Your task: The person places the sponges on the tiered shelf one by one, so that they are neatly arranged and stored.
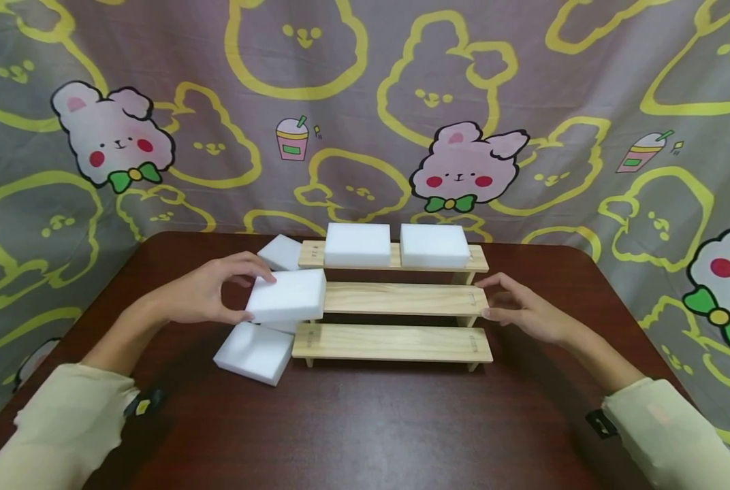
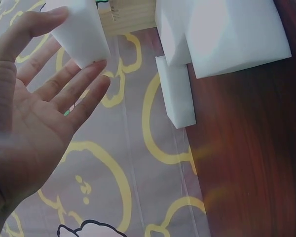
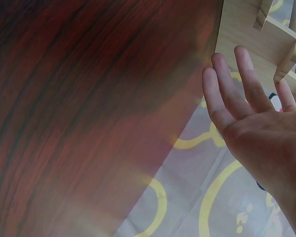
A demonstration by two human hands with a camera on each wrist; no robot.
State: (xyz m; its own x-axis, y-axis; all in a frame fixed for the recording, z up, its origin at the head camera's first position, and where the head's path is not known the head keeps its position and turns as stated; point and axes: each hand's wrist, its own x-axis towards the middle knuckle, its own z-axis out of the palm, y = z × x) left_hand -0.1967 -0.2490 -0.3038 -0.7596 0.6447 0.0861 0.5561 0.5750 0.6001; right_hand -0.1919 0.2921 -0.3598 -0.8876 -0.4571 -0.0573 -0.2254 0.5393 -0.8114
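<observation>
A white foam block (image 1: 287, 295) is pinched between the thumb and fingers of my left hand (image 1: 202, 289), at the left end of the middle step of a three-step wooden stand (image 1: 402, 299). The left wrist view shows the held block (image 2: 84, 34) with the thumb on one face and fingertips on another. My right hand (image 1: 533, 313) holds the right end of the middle step between thumb and index finger. From the right wrist, the other fingers of that hand (image 3: 266, 123) stretch out beside the stand (image 3: 251, 34). Two white blocks (image 1: 357, 243) (image 1: 435, 245) sit on the top step.
Left of the stand, a foam block (image 1: 253, 354) lies on the dark red-brown table (image 1: 377, 422), partly against another block (image 1: 277, 325) under the held one. A further block (image 1: 279, 252) lies behind, by the top step. A patterned curtain (image 1: 365, 122) hangs behind the table.
</observation>
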